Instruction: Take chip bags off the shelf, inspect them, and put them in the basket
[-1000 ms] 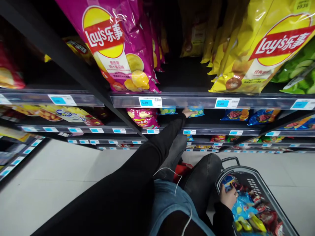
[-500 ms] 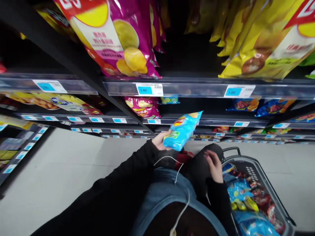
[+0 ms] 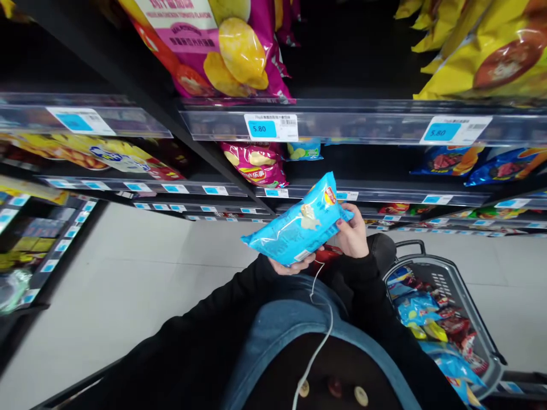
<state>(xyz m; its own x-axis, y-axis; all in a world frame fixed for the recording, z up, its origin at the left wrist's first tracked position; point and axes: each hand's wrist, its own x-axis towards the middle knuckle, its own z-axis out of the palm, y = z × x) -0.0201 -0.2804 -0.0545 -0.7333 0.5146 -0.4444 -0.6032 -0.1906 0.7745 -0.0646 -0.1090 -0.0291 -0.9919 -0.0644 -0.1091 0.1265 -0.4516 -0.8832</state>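
A light-blue bag of potato chips [image 3: 294, 225] is held between my two hands in front of the shelves, its printed back with a small barcode turned up. Beneath its lower edge my left hand [image 3: 294, 265] grips it, with most of the fingers hidden under the bag. My right hand [image 3: 354, 233] pinches the bag's right end between thumb and fingers. Below the hands a thin white cord [image 3: 318, 353] hangs over my front.
A grey shopping basket [image 3: 464, 296] with several snack bags stands on the floor at my right. Ahead, a dark shelf [image 3: 363, 128] carries a purple chip bag [image 3: 231, 51] and yellow chip bags [image 3: 496, 57]. Pale floor [image 3: 141, 267] stretches left.
My right hand has risen from beside my knee and taken hold of the bag's right end. The bag has turned over, from its front to its back. My view has shifted downward.
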